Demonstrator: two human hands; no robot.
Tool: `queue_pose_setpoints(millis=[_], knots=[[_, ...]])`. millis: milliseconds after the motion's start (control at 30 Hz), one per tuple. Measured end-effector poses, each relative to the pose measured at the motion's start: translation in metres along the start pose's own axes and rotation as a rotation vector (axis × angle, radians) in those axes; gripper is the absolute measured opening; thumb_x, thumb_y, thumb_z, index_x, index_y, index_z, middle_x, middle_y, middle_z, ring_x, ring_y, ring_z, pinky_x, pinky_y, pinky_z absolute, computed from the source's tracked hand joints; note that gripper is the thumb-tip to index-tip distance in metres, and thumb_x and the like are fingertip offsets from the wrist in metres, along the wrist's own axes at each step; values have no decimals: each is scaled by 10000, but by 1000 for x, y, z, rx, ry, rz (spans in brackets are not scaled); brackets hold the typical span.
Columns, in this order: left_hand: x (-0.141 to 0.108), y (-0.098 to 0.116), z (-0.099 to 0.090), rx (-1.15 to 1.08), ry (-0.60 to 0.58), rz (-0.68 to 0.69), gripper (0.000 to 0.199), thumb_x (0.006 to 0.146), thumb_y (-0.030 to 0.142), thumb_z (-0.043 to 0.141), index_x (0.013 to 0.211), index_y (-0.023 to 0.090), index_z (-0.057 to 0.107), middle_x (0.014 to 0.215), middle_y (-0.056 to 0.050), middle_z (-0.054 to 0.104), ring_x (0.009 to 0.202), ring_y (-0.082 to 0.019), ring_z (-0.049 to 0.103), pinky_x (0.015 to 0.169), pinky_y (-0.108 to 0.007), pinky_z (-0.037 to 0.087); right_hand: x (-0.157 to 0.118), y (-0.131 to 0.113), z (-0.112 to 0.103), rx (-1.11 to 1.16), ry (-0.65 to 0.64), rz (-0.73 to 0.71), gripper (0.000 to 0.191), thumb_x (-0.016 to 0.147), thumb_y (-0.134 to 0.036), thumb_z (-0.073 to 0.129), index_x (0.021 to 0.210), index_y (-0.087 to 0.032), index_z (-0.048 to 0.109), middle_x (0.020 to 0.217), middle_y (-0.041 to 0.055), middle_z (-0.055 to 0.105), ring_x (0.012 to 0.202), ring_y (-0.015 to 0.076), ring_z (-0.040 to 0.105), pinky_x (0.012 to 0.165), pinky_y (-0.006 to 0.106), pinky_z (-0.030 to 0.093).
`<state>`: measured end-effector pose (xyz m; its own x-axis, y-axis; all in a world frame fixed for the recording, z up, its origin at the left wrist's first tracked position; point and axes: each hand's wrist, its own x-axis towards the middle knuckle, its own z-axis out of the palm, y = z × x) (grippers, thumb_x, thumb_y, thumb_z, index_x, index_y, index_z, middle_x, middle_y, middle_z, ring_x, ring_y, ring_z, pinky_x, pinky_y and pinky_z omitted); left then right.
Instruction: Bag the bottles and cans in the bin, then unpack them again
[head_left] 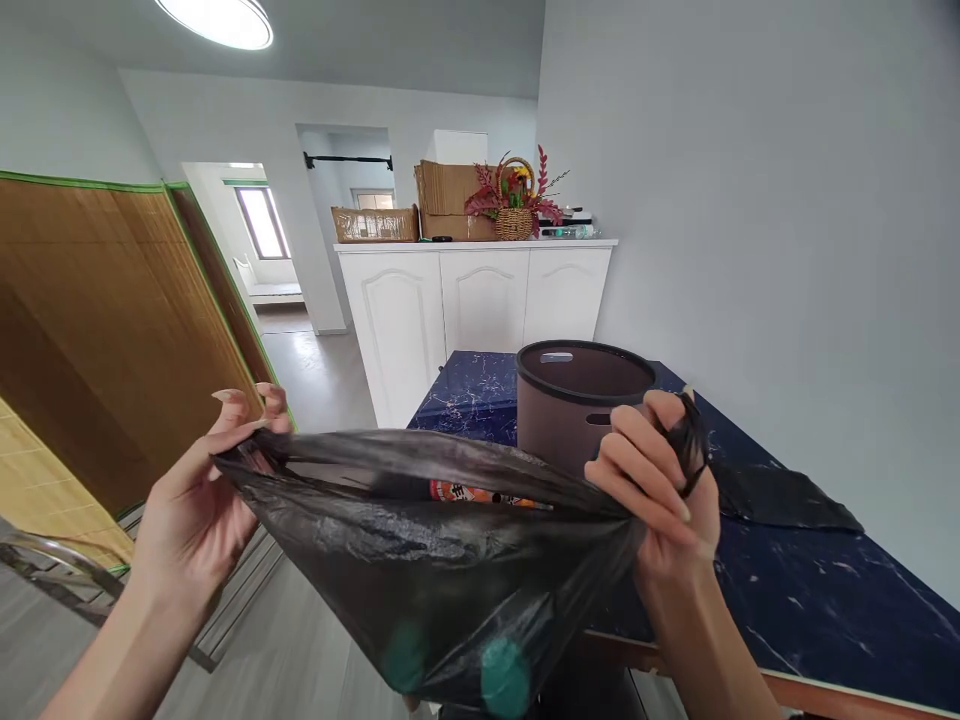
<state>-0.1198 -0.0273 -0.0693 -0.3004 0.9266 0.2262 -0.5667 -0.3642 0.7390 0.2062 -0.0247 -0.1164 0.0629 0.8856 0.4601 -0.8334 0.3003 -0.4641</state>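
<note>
A thin black plastic bag (450,570) is stretched wide between my two hands, its mouth slightly parted. Through the gap shows a packet with red and orange printing (465,492); its kind I cannot make out. My left hand (214,480) pinches the bag's left corner between thumb and fingers. On the other side, my right hand (660,475) is closed round the right corner, with a bunched part of the bag poking up above the fist. Just behind the right hand, a brown bin (555,420) with a black rim and cut-out handles stands upright on the table.
The bin's dark blue marbled table (810,590) runs along the right wall. A folded black plastic piece (784,497) lies on it. Behind stands a white cabinet (484,300) bearing cardboard boxes (375,224) and a flower basket (514,222). A metal-framed chair (60,560) is at left.
</note>
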Motion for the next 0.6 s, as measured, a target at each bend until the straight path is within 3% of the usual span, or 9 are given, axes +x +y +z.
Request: queue_pose_setpoints(millis=[67,133,233,300,367,400,500,600], knots=[[1,-1,6,-102,-81,-47,414,681,-94,762,926,194,594,914,-2,624,511,9,537,435,-12,482,1,-3,4,-23,-142,73,319,1068,-490,610,808,-304,595,611,-119,412,314,44,33,210,135,94],[1,-2,16,-101,-139,-34,391,709,-89,764,923,190,592,883,13,587,490,16,470,401,-24,435,0,-7,13,-158,-270,178,381,1076,-571,559,821,-299,636,834,-77,633,299,9,149,214,142,146],[-3,-5,37,100,-170,80,330,707,-47,796,878,180,628,906,-9,595,575,-31,512,420,-87,448,-5,-9,36,-565,-471,316,420,1081,-571,547,862,-258,723,1244,38,691,490,40,558,350,176,409],[-8,-8,51,298,-231,179,252,735,34,834,870,184,681,963,-34,627,590,-48,518,435,-119,447,-7,-3,54,-845,-602,297,369,1083,-490,583,881,-240,764,1327,68,669,872,159,732,668,266,607],[-14,-10,64,531,-341,250,171,794,153,861,901,210,740,1030,-54,653,610,-69,532,477,-156,479,-6,10,70,-1020,-679,189,326,1081,-418,609,867,-229,765,1321,74,660,1134,229,686,977,363,577],[-17,-10,70,636,-399,271,148,820,218,866,923,228,761,1054,-61,661,630,-86,546,500,-177,498,-5,18,75,-1060,-703,141,316,1084,-393,609,862,-221,754,1292,77,661,1168,235,663,1045,380,537],[-25,-11,83,788,-539,310,157,847,349,866,965,275,792,1064,-73,673,682,-143,573,493,-223,495,1,42,82,-1066,-721,59,314,1107,-332,557,850,-205,684,1084,67,690,1025,203,658,982,359,519],[-23,-14,85,738,-514,332,238,808,382,909,999,300,793,1123,-78,684,724,-169,617,505,-244,512,6,55,79,-1082,-653,27,359,1110,-324,496,771,-222,557,844,21,649,787,168,592,812,337,496]])
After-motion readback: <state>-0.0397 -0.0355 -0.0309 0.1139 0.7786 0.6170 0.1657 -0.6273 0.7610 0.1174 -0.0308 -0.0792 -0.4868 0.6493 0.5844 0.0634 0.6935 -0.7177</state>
